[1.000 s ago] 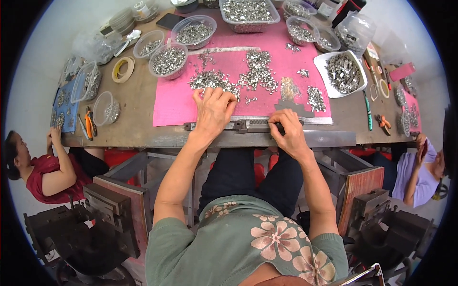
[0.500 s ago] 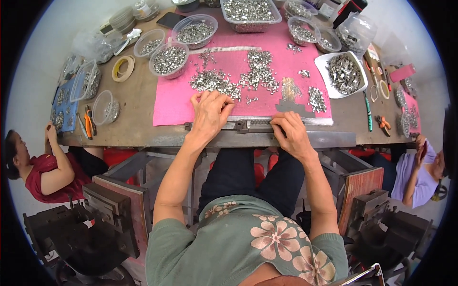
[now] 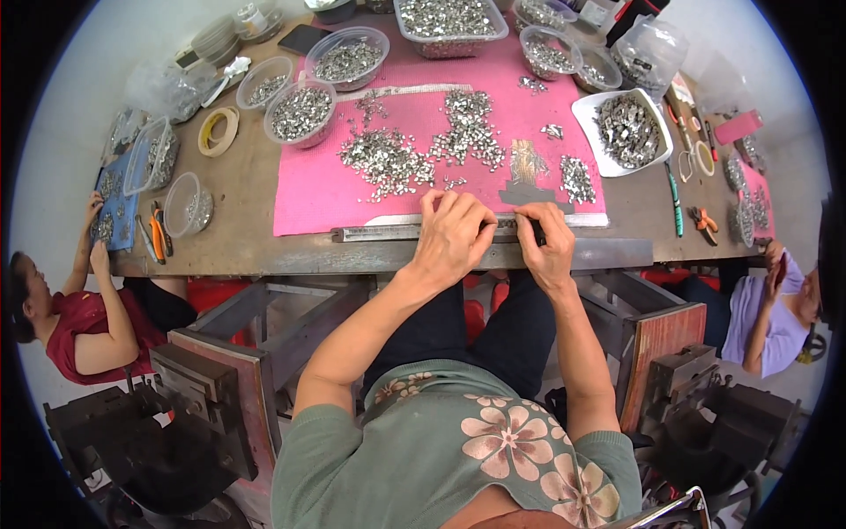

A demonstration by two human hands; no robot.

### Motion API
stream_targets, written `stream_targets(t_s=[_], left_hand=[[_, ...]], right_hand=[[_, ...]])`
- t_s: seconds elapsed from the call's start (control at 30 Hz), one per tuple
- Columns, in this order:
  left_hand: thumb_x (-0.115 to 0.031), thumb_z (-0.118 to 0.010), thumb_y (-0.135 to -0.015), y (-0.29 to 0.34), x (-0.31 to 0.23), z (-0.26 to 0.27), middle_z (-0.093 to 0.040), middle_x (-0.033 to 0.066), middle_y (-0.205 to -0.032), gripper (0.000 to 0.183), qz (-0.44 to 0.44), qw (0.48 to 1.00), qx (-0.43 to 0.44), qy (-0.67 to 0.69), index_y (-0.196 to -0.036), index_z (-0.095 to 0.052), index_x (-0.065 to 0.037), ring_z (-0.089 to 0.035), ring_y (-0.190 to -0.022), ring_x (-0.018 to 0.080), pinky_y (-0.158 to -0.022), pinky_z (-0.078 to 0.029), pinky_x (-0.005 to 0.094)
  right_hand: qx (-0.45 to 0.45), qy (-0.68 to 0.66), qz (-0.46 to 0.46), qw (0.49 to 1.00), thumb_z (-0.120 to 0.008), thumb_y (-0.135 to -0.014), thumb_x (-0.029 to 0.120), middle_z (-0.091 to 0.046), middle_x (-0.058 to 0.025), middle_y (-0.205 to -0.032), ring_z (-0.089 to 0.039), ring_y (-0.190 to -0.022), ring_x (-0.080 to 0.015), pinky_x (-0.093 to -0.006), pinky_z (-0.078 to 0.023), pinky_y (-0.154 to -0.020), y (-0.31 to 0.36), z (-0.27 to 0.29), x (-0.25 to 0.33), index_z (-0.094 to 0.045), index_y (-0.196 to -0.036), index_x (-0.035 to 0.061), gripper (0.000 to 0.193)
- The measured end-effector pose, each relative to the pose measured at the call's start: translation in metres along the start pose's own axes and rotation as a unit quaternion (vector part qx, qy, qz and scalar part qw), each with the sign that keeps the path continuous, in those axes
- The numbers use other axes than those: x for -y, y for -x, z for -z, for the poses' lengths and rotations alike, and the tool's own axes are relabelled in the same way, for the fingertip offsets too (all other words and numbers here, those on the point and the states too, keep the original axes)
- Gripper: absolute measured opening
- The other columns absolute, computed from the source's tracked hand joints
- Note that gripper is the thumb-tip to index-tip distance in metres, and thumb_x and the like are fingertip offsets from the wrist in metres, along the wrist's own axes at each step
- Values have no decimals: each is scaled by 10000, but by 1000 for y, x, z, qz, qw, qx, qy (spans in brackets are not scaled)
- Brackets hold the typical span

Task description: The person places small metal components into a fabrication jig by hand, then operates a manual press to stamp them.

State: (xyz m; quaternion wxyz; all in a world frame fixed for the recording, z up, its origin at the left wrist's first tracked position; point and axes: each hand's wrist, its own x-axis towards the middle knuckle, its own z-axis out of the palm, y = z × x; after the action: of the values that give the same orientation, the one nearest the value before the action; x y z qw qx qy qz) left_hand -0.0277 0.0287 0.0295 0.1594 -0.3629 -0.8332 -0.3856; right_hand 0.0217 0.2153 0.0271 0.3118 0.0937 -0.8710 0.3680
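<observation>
My left hand (image 3: 454,231) is over a long narrow metal rail (image 3: 379,234) at the table's front edge, its thumb and forefinger pinched together. Close beside it on the right, my right hand (image 3: 548,245) is closed at the same rail, with a dark bit showing at its fingertips. Whatever either hand grips is too small or hidden to name. Beyond the hands, small silver metal pieces (image 3: 388,163) lie in loose heaps on a pink mat (image 3: 304,198). A flat grey strip (image 3: 533,196) and thin tan pieces (image 3: 527,159) lie just past my right hand.
Clear tubs of metal pieces (image 3: 301,113) stand along the back, and a white dish (image 3: 586,110) stands at the right. Tape (image 3: 218,132), orange pliers (image 3: 160,234) and another pair of pliers (image 3: 703,225) lie at the sides. One person sits at each end.
My left hand has moved right along the rail, from beside the heap to close by my right hand. At the far left, the other person's hands have moved apart over the blue mat.
</observation>
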Motion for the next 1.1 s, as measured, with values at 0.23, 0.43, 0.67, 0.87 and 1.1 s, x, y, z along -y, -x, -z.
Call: stream_targets(t_s=[0.23, 0.43, 0.67, 0.87, 1.1], left_hand=[[-128, -752, -837, 0, -5, -5, -608, 11, -909, 117, -4, 1000, -3, -29, -925, -676, -114, -580, -918, 212, -968, -344, 462], [-127, -735, -867, 6, 6, 18, -656, 12, -922, 134, 9, 999, -38, -38, -1000, -719, -128, -596, -964, 201, -1021, -325, 479], [-152, -747, -873, 1, 66, 65, -619, -7, -921, 48, 20, 987, 20, -158, -920, -752, -157, -574, -960, 198, -1000, -320, 475], [-145, -748, -869, -10, 81, 69, -598, -4, -941, 53, -33, 983, 81, -161, -921, -738, -152, -557, -996, 196, -1008, -317, 476], [-151, -744, -878, -9, 83, 68, -604, 1, -906, 70, -20, 985, 65, -158, -945, -728, -140, -568, -976, 199, -1010, -313, 474]], right_hand=[[-9, -13, -22, 1000, -700, -830, -51, -684, -95, -892, -643, -815, -270, -371, -469, -785, 3, 0, -1, -682, -970, 19, 158], [-9, -11, -29, 999, -700, -832, -53, -684, -97, -894, -644, -820, -272, -370, -470, -791, 4, 1, 0, -681, -964, 18, 151], [-11, -3, -27, 1000, -697, -834, -57, -682, -101, -890, -644, -814, -275, -372, -470, -779, 3, 0, 1, -679, -958, 15, 144], [-16, -1, -33, 999, -696, -833, -56, -681, -102, -880, -642, -804, -272, -369, -466, -769, 3, -1, 1, -679, -956, 14, 142], [-8, -3, -39, 999, -690, -870, -29, -679, -107, -884, -645, -815, -270, -352, -483, -774, 2, -1, 1, -679, -956, 13, 97]])
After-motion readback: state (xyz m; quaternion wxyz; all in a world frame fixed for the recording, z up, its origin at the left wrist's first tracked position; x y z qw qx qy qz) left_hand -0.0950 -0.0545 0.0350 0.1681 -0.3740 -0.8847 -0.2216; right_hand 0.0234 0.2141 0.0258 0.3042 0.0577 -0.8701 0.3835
